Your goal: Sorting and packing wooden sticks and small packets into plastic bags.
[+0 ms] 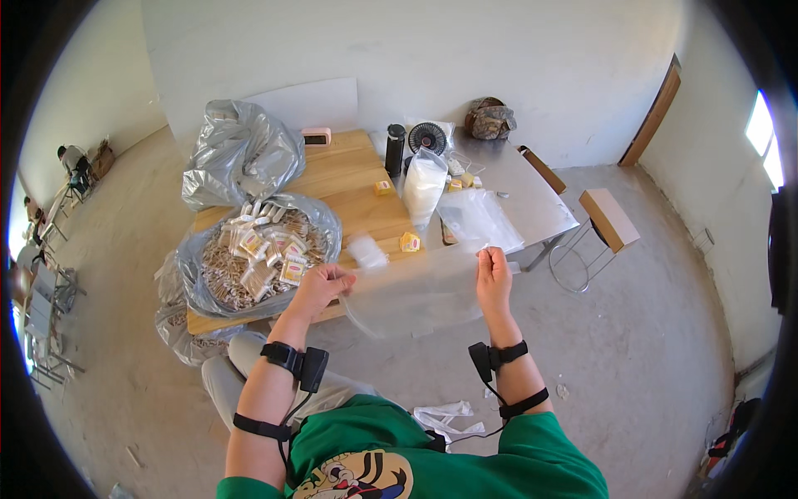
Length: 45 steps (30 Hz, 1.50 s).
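Note:
A large clear plastic bag (416, 291) is stretched between my two hands in front of the table's near edge. My left hand (327, 287) pinches its left corner, and my right hand (494, 274) grips the right one. Left of my left hand, an open grey plastic sack (331, 229) on the table is heaped with small brown-and-white sticks and clear packets (259, 279), some with yellow-and-white labels. Beyond the held bag lie a small pile of clear sleeves (366, 250) and a yellow-and-white box (410, 242). More flat clear bags (480, 218) rest on the metal table.
A silver plastic sack (241, 154) stands at the back left of the wooden table (345, 166). A black bottle (395, 150), a small fan (427, 137), a tall bag of white contents (425, 187) and a camouflage cap (490, 119) stand farther back. A stool with a cardboard box (609, 218) is at right.

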Each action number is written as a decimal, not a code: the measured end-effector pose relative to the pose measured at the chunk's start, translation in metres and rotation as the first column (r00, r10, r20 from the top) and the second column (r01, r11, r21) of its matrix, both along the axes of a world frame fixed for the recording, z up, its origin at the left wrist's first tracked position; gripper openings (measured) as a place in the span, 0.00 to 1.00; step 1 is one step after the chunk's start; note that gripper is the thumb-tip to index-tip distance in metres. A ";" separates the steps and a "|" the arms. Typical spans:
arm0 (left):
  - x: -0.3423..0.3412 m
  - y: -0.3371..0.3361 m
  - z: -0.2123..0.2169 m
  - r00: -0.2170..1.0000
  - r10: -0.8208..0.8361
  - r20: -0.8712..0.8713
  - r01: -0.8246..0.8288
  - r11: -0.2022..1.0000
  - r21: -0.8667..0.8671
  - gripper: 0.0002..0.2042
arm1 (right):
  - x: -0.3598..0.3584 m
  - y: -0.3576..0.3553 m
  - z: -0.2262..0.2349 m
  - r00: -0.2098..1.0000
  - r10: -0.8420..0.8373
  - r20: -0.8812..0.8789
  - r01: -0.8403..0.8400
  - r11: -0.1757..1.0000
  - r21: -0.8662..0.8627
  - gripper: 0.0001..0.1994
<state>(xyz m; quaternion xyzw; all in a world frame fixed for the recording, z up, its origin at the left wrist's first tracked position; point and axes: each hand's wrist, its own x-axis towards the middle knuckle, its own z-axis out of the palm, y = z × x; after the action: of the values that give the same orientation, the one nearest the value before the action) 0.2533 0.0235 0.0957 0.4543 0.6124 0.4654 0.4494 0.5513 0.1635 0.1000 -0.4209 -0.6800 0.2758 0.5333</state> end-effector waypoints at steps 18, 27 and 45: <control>0.028 0.020 -0.026 0.861 0.422 0.282 -0.481 0.856 0.187 0.08 | -0.020 -0.012 -0.032 0.757 0.127 -0.641 -0.479 0.775 -0.413 0.12; 0.012 0.019 -0.029 0.635 0.662 -0.399 -0.453 0.737 0.501 0.12 | -0.019 -0.023 -0.036 0.990 -0.131 0.046 0.130 0.991 0.039 0.13; 0.025 0.025 -0.004 0.894 0.361 0.267 -0.430 0.858 0.279 0.15 | -0.006 -0.010 -0.025 0.937 0.157 -0.311 -0.280 0.870 -0.405 0.11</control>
<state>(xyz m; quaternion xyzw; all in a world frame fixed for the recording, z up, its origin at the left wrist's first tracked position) 0.2786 0.0488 0.0920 0.3365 0.5562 0.6885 0.3216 0.5451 0.1534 0.0748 -0.4094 -0.5644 0.5365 0.4754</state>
